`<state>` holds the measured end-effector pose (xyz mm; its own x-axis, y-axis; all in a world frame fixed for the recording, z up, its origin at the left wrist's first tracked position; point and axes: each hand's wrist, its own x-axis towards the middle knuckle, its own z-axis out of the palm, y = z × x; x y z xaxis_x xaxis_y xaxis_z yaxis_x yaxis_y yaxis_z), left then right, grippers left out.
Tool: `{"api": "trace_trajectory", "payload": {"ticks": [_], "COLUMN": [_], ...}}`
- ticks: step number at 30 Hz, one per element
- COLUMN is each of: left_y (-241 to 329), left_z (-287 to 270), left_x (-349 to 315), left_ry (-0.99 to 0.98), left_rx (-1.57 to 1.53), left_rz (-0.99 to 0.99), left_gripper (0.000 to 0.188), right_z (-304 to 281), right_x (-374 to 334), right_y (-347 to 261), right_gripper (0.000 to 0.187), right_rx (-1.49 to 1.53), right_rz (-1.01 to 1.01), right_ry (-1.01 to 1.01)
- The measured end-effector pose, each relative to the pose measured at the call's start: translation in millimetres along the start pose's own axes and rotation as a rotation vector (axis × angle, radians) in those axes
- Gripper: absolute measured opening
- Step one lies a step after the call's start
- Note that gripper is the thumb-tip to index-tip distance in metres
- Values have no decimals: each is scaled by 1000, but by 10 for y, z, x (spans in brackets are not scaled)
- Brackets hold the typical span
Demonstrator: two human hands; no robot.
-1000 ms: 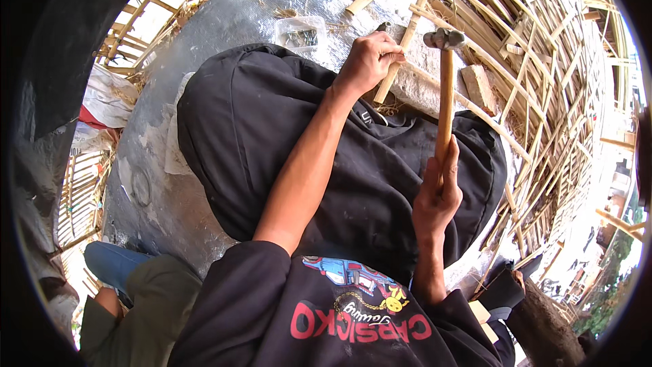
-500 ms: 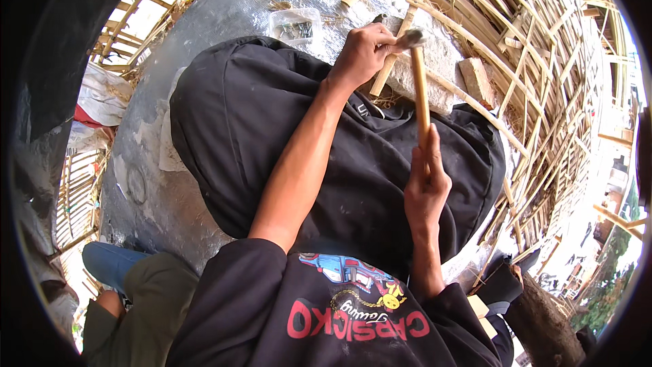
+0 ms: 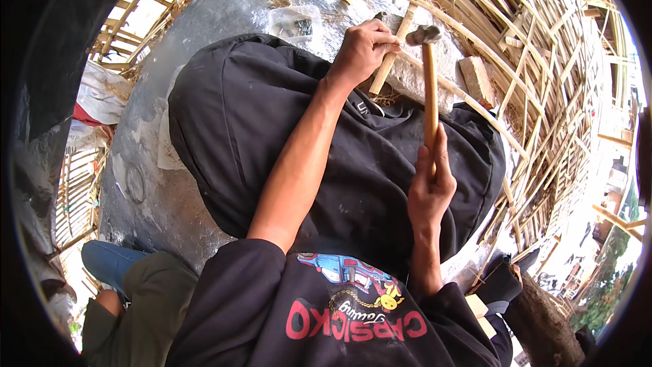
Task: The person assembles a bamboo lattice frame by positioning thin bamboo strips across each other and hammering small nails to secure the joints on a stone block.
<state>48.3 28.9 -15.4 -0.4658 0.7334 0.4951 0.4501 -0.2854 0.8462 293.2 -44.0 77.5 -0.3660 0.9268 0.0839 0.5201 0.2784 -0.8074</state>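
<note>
While the right hand (image 3: 430,194) grips a wood-handled hammer (image 3: 430,85), the left hand (image 3: 363,49) pinches, contents unclear, beside flat bamboo strips (image 3: 384,73) over patchy grey floor (image 3: 153,190).

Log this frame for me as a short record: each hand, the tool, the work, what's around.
Left hand: left hand, pinched at the crossed bamboo strips; anything between its fingers is too small to tell
Right hand: right hand, gripping the hammer low on its handle
Hammer head: close right of the left fingertips; contact unclear
Under the strips: pale block
Beyond left forearm: clear tub with small metal pieces
Right side: brick, bamboo lattice
Lower left: another person's olive clothing
</note>
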Motion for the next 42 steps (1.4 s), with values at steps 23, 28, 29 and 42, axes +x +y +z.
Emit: {"api": "trace_trajectory", "payload": {"ticks": [23,28,29,42], "left_y": [-52,-50,-52,-121], "left_z": [5,-16,-12,8], "left_x": [-8,-20,-8,-44], "left_ry": [-7,2,4,29], "left_rx": [-28,36,44,31], "left_rz": [-24,40,61,71], "left_gripper": [12,11,11,12], "right_z": [40,38,28,-41], "right_x": [22,16,13,-2], "right_y": [-13,85,47,45], "right_gripper": [50,49,49,54], "right_rx": [43,25,58,-128], "right_rz": [41,94,138,-36], "right_ry": [-29,-25,-33,-33]}}
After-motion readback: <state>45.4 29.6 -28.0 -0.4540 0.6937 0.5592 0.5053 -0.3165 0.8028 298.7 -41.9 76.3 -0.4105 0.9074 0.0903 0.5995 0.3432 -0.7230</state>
